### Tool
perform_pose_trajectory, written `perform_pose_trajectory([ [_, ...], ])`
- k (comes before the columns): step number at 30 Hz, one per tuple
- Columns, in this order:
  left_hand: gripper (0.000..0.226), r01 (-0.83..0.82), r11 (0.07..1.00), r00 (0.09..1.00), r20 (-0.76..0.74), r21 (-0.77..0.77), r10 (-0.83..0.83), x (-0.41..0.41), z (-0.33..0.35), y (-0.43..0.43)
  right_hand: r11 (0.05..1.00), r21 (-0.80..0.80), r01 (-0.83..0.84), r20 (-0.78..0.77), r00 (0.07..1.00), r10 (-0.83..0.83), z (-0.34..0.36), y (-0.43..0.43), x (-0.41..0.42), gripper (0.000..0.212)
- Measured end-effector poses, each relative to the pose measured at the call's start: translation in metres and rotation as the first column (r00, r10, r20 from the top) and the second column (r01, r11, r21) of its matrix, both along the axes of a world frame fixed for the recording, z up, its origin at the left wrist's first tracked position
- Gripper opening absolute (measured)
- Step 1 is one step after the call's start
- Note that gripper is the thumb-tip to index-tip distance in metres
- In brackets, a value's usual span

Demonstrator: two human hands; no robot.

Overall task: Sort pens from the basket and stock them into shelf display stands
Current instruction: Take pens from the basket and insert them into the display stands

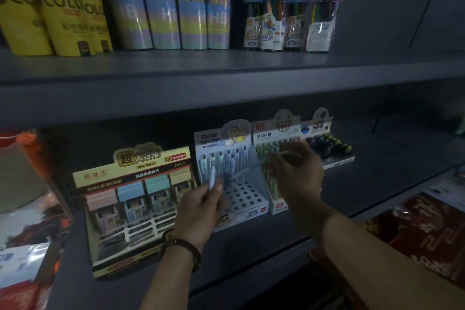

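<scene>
A light blue cartoon pen display stand (pixel 247 200) sits on the lower shelf, with several pens upright in its back rows and bare holes in front. My left hand (pixel 201 205) is at the stand's front left and pinches a pale pen (pixel 212 177) that points upward. My right hand (pixel 295 173) hovers over the stand's right side. It holds a thin pen (pixel 247 168) that slants down-left across the stand. Beside it on the right stands a green pen display (pixel 270 156), partly hidden by my right hand.
A yellow pencil-lead display box (pixel 130 206) stands left of the stand. An eraser display (pixel 329 145) is at the right. The upper shelf (pixel 226 75) carries yellow colour-pencil tubes, pastel HB pencil tubes and capped pencil jars. Red packets (pixel 415 231) lie below at the right.
</scene>
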State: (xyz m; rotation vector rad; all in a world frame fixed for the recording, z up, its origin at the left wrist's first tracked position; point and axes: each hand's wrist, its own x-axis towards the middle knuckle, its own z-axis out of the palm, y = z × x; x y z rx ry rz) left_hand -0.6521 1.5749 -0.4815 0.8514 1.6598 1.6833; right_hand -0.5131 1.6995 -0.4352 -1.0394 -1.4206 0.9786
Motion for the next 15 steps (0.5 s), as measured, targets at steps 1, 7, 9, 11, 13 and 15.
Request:
perform_pose_trajectory([
  [1, 0.029, 0.008, 1.0, 1.0, -0.022, -0.023, -0.009, -0.001, -0.001, 0.0, 0.994, 0.104, 0.044, 0.095, 0.994, -0.054, 0.003, 0.004, -0.003, 0.012],
  [7, 0.009, -0.04, 0.998, 0.997, -0.064, -0.053, 0.037, -0.006, -0.011, 0.01, 0.91, 0.408, -0.074, 0.461, 0.877, -0.135, 0.011, 0.016, -0.025, 0.011],
  [9, 0.006, -0.049, 0.998, 0.995, -0.089, -0.031, 0.046, -0.008, -0.013, 0.011, 0.892, 0.436, -0.12, 0.512, 0.848, -0.136, 0.007, 0.017, -0.03, 0.014],
  [11, 0.007, -0.056, 0.998, 0.994, -0.096, -0.011, 0.055, -0.012, -0.013, 0.01, 0.889, 0.422, -0.18, 0.539, 0.838, -0.086, 0.002, 0.019, -0.035, 0.017],
  [13, 0.007, -0.069, 0.998, 0.993, -0.091, -0.008, 0.068, -0.015, -0.013, 0.009, 0.885, 0.401, -0.238, 0.564, 0.825, -0.034, -0.004, 0.023, -0.04, 0.018],
  [15, 0.007, -0.069, 0.998, 0.994, -0.083, -0.002, 0.068, -0.016, -0.012, 0.009, 0.885, 0.387, -0.26, 0.569, 0.823, -0.007, -0.007, 0.026, -0.043, 0.017],
])
